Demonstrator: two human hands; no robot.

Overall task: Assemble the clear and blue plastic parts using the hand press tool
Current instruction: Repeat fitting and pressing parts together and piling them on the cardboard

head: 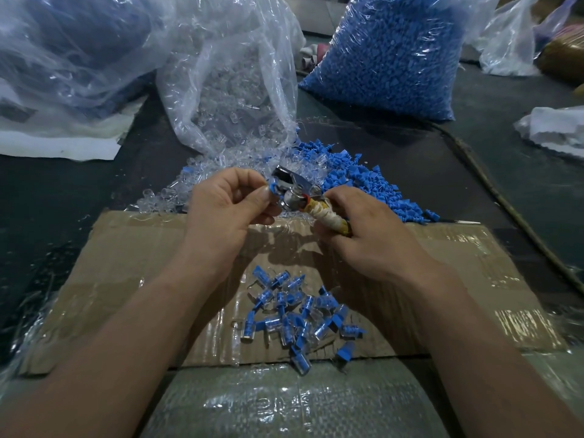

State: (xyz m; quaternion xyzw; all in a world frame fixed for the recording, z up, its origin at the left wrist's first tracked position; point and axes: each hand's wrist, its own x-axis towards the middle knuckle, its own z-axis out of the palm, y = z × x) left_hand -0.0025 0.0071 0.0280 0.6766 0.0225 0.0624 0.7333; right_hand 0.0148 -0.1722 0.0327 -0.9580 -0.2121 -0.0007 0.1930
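At frame centre my left grip (227, 203) pinches a blue part (272, 187), perhaps seated in a clear one, at the head of the hand press tool (294, 188), whose taped handle my right grip (369, 235) clasps.

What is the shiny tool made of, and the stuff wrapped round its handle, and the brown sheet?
The tool looks like polished metal: silvery, mirroring light. The handle wrap seems cloth or tape, yellowish and dull, wound in bands; I cannot tell which. The brown sheet looks like cardboard, ribbed with torn edges, partly under glossy clear tape.
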